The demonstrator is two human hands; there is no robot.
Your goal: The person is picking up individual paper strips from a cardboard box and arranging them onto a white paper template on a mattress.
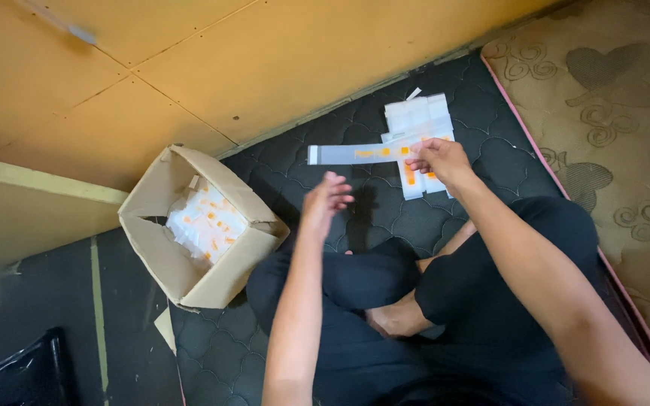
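Stacking step: your right hand [436, 159] pinches a bag [355, 154] over the pile [417, 120] near the mattress [295, 162] edge, left hand [326, 201] loose, empty; next, lay it square.

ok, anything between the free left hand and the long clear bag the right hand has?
Nothing visible. The left hand hangs empty above the dark quilted mattress, just short of the long clear bag that the right hand pinches over the bag pile. The cardboard box sits off to the side.

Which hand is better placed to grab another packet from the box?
Probably the left hand: it hovers free beside the box, while the right hand grips a clear bag farther away.
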